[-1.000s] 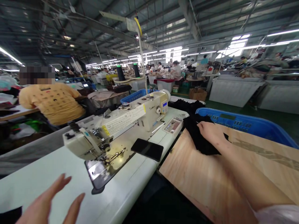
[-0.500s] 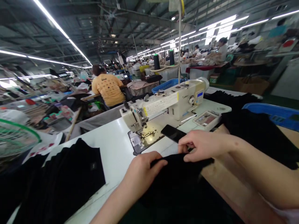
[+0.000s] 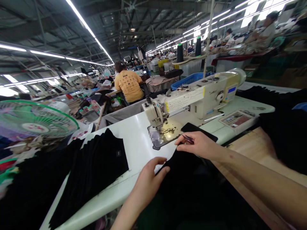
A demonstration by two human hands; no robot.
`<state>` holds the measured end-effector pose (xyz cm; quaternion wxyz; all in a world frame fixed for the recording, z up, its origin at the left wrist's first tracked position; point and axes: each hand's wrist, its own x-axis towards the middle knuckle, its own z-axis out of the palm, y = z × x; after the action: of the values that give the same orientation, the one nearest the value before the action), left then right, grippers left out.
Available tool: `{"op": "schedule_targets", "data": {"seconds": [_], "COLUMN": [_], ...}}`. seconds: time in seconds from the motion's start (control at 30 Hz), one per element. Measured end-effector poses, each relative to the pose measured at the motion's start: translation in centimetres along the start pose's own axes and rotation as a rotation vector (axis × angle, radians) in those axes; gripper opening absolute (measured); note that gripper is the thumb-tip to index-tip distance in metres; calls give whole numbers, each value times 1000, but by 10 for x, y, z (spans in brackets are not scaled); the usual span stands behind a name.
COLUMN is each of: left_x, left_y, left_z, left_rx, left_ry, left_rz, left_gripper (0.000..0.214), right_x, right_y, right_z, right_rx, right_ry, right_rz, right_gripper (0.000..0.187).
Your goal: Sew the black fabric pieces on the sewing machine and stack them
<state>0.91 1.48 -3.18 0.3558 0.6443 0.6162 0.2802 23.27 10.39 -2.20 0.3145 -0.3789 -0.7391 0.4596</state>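
Observation:
My right hand (image 3: 198, 144) pinches the upper edge of a black fabric piece (image 3: 189, 179) in front of the sewing machine. A small dark, pointed tool (image 3: 188, 139) sits among its fingers; its kind is not clear. My left hand (image 3: 150, 182) is lower and to the left, thumb and fingers curved loosely round the same cloth edge. The cloth hangs toward me over the table's front edge. Just ahead, the sewing machine (image 3: 199, 99) has its needle area (image 3: 165, 131) beyond the cloth, partly pixelated. A black phone (image 3: 192, 127) lies partly behind my right hand.
Stacked black fabric pieces (image 3: 96, 169) lie on the table (image 3: 136, 147) at left, beside a green fan (image 3: 35, 119). A small parts tray (image 3: 237, 119) sits at right, near more black fabric (image 3: 285, 127). Behind are a blue basket (image 3: 187, 81) and a seated person (image 3: 129, 84).
My right hand has moved forward, nearer the needle area, drawing the cloth edge up with it. My left hand's grip looks looser. The view has turned left, showing more of the fan.

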Motion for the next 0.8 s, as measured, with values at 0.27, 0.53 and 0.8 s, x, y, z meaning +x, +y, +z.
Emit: {"op": "schedule_targets", "data": {"seconds": [0.27, 0.53, 0.8], "left_x": [16, 17, 11], "left_y": [20, 17, 12], "left_z": [28, 34, 41], "left_rx": [-509, -657, -210], "left_ry": [172, 240, 445], "left_rz": [38, 6, 225], "left_gripper": [12, 11, 9], "right_x": [-9, -12, -6], "right_y": [-1, 1, -1], "right_z": [21, 20, 21], "right_rx": [-24, -117, 35], "right_ry": [-3, 30, 17], "right_rz": [-109, -82, -44], "right_gripper": [27, 16, 21]}}
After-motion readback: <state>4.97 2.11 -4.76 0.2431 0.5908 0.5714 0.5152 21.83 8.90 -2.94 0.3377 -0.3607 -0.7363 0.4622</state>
